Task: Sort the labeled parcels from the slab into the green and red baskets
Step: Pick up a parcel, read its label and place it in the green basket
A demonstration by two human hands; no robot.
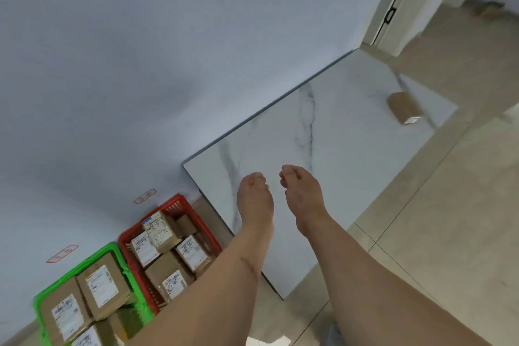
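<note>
We're between parcels here: both hands hover over the near end of the slab (pixel 351 149), and neither one carries anything. The left hand (pixel 254 199) has its fingers (pixel 257 178) loosely curled under, holding nothing; the right hand (pixel 302 194) shows the same slack curl, fingers (pixel 285 177) tucked and free. So we judge the step in hand is the reach for the next pick.

And what a short list remains: we count one parcel (pixel 404 107) on the slab, far off at its far right end, well apart from both hands. The next move calls for a long reach or a step that way, then a read of its label, which is too small for us to make out from here, before we choose a basket.

Baskets: two, side by side against the wall. The red basket (pixel 175 203) shows about five or six boxes; the green basket (pixel 80 265) shows at least four, partly cut off at the edge
</note>
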